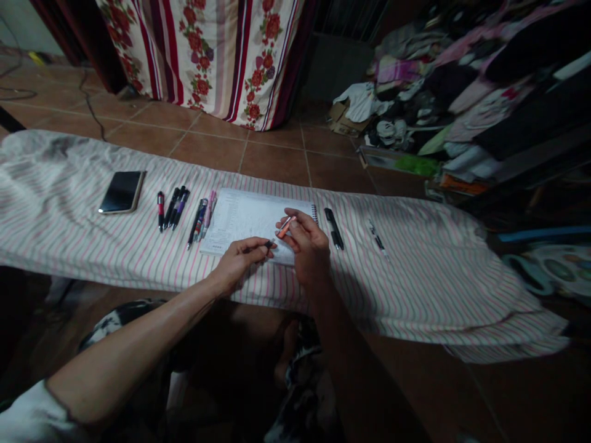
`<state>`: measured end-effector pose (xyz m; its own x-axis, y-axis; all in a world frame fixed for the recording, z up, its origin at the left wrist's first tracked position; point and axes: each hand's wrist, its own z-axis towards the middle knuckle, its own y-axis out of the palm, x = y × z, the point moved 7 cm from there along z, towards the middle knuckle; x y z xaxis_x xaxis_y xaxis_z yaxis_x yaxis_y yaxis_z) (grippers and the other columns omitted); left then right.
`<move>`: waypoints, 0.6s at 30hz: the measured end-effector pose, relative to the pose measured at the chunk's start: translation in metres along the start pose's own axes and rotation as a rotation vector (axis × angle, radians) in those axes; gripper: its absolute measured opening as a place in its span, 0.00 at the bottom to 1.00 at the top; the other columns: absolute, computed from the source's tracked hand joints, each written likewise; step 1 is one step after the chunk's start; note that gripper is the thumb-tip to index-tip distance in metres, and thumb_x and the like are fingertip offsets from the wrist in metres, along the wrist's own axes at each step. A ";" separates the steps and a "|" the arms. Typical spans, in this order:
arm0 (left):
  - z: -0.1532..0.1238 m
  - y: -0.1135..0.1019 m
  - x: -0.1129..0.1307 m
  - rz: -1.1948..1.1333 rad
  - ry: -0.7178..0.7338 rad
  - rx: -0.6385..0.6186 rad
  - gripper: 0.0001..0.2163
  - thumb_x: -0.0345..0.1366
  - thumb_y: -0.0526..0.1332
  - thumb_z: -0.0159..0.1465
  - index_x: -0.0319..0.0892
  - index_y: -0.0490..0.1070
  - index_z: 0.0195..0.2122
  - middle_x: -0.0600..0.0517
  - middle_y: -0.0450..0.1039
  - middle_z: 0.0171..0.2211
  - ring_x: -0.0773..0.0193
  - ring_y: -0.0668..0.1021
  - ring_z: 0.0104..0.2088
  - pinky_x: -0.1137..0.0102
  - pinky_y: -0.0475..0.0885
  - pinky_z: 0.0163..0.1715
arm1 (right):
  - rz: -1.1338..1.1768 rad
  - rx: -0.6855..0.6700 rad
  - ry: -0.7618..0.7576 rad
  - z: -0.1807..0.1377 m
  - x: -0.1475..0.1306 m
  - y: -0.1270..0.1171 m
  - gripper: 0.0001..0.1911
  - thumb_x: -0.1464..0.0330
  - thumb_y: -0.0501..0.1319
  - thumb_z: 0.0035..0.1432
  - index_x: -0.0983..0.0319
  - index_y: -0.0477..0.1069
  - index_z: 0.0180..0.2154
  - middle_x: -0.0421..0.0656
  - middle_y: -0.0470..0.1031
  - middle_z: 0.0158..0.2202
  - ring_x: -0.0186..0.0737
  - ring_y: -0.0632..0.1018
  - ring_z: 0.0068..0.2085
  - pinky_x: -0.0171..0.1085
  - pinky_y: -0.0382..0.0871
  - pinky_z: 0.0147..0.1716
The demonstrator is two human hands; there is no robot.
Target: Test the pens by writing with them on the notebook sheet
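Observation:
Over the front part of a white spiral notebook point(247, 212), both hands are close together. My right hand point(308, 243) grips a short orange piece with a shiny clip-like strip point(285, 228), which looks like part of a pen. Between thumb and fingers, my left hand point(241, 257) pinches a small dark piece point(268, 243), too small to name surely. To the right of the notebook lie a black pen point(333, 227) and a slim black-and-white pen point(378, 239). Pink pens point(209, 209) and dark pens point(197, 223) rest along its left edge.
A striped cloth point(425, 264) covers the long table. Further left lie several black and purple pens point(178, 208), a red-and-black pen point(160, 211) and a phone point(122, 192). Beyond are a tiled floor point(217, 144), a floral curtain point(217, 55) and piled clothes point(364, 101).

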<state>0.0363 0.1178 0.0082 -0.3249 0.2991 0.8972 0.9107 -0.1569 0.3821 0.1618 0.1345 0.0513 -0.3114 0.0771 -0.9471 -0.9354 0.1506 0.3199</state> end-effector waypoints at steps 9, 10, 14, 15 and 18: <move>-0.001 -0.002 0.006 0.020 0.043 0.022 0.11 0.36 0.65 0.53 0.37 0.76 0.36 0.51 0.71 0.24 0.73 0.68 0.22 0.76 0.62 0.24 | -0.001 0.053 0.137 0.007 0.012 -0.017 0.10 0.62 0.60 0.48 0.60 0.71 0.31 0.36 0.65 0.25 0.25 0.62 0.19 0.28 0.49 0.14; -0.001 -0.002 0.007 0.028 0.056 0.028 0.11 0.35 0.65 0.52 0.37 0.77 0.35 0.52 0.71 0.24 0.73 0.67 0.22 0.76 0.61 0.24 | -0.115 0.000 0.113 0.007 0.013 -0.014 0.10 0.62 0.61 0.47 0.60 0.71 0.32 0.35 0.65 0.24 0.25 0.61 0.19 0.29 0.51 0.16; -0.001 -0.004 0.008 0.043 0.077 0.018 0.10 0.34 0.65 0.51 0.36 0.75 0.34 0.53 0.70 0.24 0.72 0.68 0.23 0.76 0.62 0.26 | -0.490 -0.213 -0.108 -0.001 0.012 0.004 0.08 0.64 0.64 0.46 0.59 0.75 0.32 0.38 0.72 0.27 0.34 0.71 0.30 0.34 0.64 0.32; -0.001 -0.005 0.007 0.048 0.073 0.018 0.10 0.35 0.65 0.52 0.36 0.75 0.34 0.53 0.70 0.24 0.72 0.68 0.23 0.75 0.62 0.26 | -0.537 -0.231 -0.162 -0.002 0.011 0.006 0.07 0.64 0.63 0.47 0.59 0.75 0.31 0.39 0.73 0.29 0.36 0.73 0.33 0.36 0.64 0.35; -0.001 -0.007 0.007 0.075 0.081 0.023 0.10 0.36 0.64 0.52 0.37 0.73 0.34 0.52 0.71 0.25 0.70 0.71 0.26 0.74 0.65 0.29 | -0.588 -0.248 -0.233 -0.004 0.009 0.009 0.06 0.64 0.61 0.50 0.58 0.76 0.30 0.41 0.75 0.31 0.38 0.74 0.35 0.37 0.65 0.37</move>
<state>0.0274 0.1200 0.0115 -0.2744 0.2102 0.9383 0.9386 -0.1537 0.3089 0.1499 0.1323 0.0459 0.2794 0.2657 -0.9227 -0.9574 0.0044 -0.2886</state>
